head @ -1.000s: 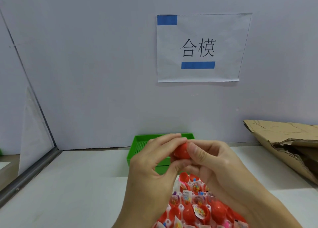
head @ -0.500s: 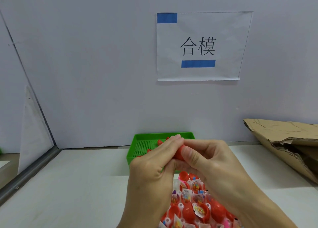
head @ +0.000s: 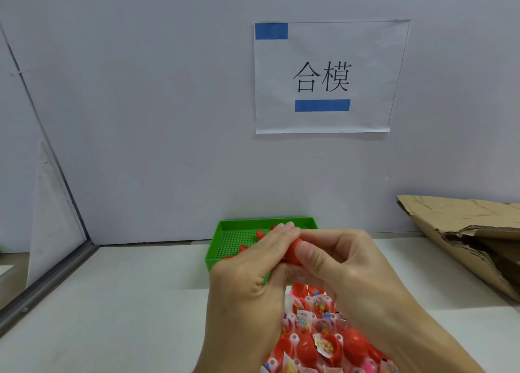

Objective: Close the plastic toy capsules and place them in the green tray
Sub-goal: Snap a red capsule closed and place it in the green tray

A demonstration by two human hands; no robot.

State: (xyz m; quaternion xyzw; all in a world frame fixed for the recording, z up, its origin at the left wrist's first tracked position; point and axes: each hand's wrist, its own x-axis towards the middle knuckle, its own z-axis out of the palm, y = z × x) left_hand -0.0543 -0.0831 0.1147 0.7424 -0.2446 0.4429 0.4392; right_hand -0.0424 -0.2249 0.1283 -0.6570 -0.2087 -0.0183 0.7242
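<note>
Wall and sign: a pale partition fills the upper frame, with a paper sign (head: 323,76) taped at upper centre.
Table: the white table (head: 112,302) spans the lower frame; torn cardboard (head: 464,240) lies at the right edge.
Green tray: the green tray (head: 225,243) sits centre frame against the wall, already holding a few red capsules (head: 259,233).
Supply sheet: open capsule halves with toy packets (head: 318,341) lie at bottom centre, under the wrists.
Hands: the left hand (head: 247,282) and right hand (head: 346,265) both pinch one red capsule (head: 291,253) in front of the tray.
Change: a second ago more of the capsule's round red body showed; now the fingers cover most of it and the hands sit slightly lower.
Meaning: the halves are probably being pressed shut; placing it in the tray remains.
</note>
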